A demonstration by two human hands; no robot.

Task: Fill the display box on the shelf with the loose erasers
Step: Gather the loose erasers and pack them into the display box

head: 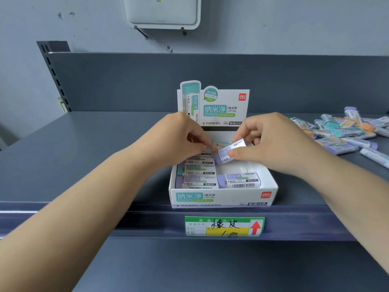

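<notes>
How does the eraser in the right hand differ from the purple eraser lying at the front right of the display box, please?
The held eraser is pinched by the right hand above the display box; the front-right eraser lies inside, untouched. The held eraser is tilted, purple end down-left; the front-right eraser lies level along the front wall. Both have purple ends and white printed sleeves.

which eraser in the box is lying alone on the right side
The purple-capped eraser in the front row of the display box, right column. The other erasers lying in the box are stacked in the left column.
</notes>
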